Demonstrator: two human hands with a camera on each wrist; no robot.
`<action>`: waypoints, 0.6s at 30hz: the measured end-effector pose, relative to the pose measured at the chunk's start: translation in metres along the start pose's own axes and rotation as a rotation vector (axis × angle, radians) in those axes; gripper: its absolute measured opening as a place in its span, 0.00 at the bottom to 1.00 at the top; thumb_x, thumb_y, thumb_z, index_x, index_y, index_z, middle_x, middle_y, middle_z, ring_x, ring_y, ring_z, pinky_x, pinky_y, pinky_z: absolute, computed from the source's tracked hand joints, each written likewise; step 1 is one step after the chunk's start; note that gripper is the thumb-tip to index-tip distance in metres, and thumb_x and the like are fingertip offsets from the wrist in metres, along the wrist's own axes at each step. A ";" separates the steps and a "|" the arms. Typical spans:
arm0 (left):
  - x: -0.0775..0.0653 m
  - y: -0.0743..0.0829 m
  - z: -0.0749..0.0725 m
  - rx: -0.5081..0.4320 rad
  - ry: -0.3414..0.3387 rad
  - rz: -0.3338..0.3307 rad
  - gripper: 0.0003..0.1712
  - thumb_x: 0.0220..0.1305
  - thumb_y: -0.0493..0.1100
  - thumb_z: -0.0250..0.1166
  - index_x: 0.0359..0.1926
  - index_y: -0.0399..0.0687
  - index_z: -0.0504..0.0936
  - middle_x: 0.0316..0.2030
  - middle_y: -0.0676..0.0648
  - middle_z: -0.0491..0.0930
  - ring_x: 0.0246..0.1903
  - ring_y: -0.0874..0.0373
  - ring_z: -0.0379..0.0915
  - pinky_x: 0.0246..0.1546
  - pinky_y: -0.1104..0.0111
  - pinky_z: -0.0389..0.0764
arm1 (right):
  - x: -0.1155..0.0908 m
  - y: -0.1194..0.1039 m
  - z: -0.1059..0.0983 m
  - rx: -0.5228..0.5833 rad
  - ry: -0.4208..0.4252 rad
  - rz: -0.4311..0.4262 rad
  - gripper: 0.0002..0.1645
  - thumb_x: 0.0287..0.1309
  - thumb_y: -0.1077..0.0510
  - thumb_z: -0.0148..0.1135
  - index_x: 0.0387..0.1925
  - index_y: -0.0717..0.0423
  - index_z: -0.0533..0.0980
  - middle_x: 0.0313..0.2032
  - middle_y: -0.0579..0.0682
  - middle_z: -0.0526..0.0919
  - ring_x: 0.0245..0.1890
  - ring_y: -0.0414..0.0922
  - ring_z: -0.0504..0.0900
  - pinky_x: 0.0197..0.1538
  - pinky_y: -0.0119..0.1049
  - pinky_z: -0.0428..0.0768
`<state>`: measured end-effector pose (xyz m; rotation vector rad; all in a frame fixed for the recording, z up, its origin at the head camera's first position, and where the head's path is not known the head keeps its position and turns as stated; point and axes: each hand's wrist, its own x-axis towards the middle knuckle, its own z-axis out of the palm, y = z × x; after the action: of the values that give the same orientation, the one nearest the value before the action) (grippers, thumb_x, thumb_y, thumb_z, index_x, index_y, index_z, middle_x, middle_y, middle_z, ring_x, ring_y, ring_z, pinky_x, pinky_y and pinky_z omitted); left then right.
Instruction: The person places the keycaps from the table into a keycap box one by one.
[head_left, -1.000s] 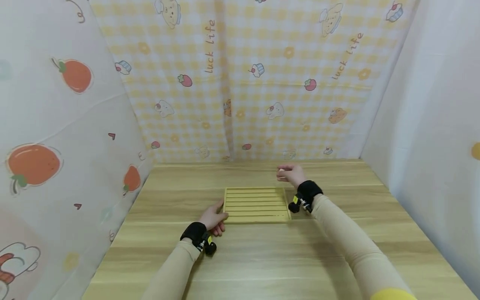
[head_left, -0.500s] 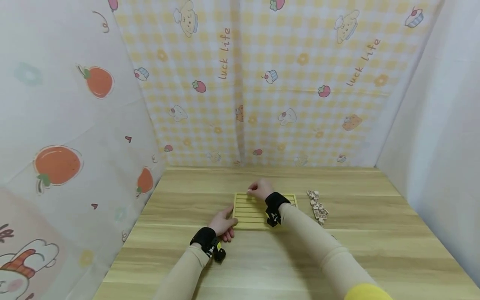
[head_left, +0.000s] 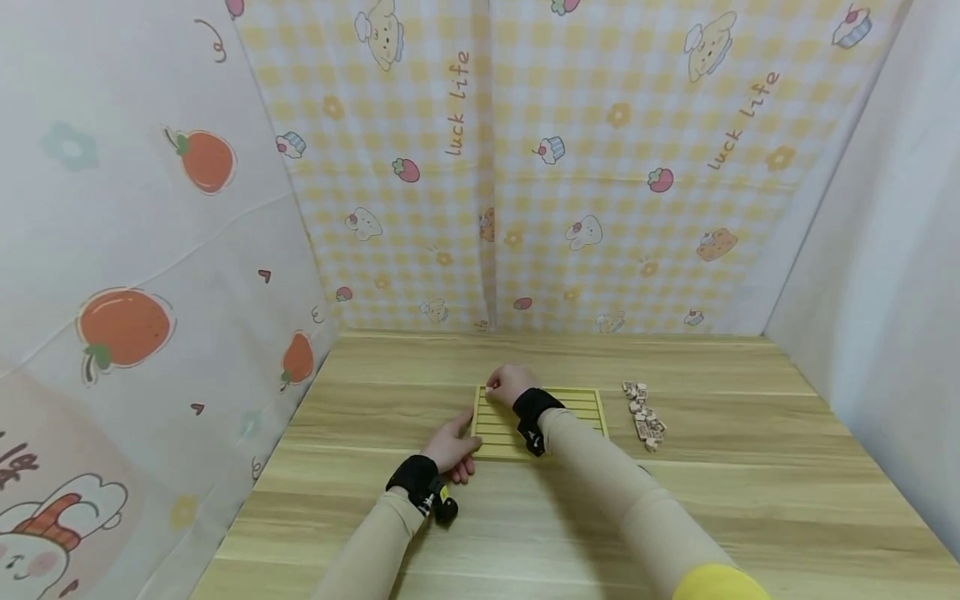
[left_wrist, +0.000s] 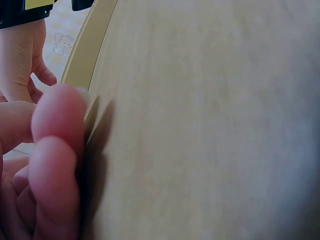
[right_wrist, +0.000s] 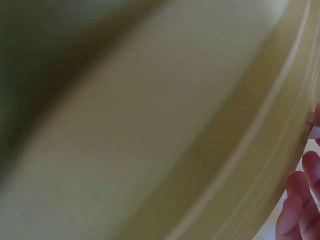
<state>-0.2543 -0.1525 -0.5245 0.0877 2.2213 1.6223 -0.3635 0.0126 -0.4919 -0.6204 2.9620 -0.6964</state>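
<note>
A yellow slotted tray (head_left: 573, 408) with raised parallel ridges lies flat on the table. My left hand (head_left: 450, 450) holds its left side near the front corner, thumb over the rim, other fingers beside it. My right hand (head_left: 513, 383) is over the tray's back left corner and pinches a small pale wooden tile (head_left: 490, 389) between thumb and fingertips. The right wrist view catches this tile (right_wrist: 314, 132) at its right edge, by the tray's rim. In the left wrist view, a curled finger (left_wrist: 57, 120) stands close to the tabletop.
Several small wooden tiles (head_left: 645, 421) with dark markings lie in a loose cluster right of the tray. The wood-grain table (head_left: 405, 358) ends at a yellow checked cloth (head_left: 555, 275) behind, with patterned sheets (head_left: 217, 350) at the left and plain white (head_left: 855, 275) at the right.
My right hand has moved left from beyond the tray's back right to its back left corner with the tile, uncovering the tile cluster. The left hand keeps its place on the tray; the head view has shifted.
</note>
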 end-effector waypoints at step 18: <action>0.002 0.000 0.001 0.042 0.022 0.020 0.41 0.70 0.40 0.55 0.77 0.44 0.45 0.12 0.46 0.75 0.07 0.60 0.70 0.07 0.69 0.71 | 0.010 0.008 0.009 -0.081 -0.006 -0.034 0.05 0.55 0.54 0.69 0.34 0.48 0.85 0.32 0.43 0.81 0.31 0.41 0.78 0.36 0.36 0.77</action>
<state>-0.2558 -0.1510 -0.5257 0.1043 2.2781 1.5942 -0.3748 0.0111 -0.5029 -0.6777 2.9935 -0.5783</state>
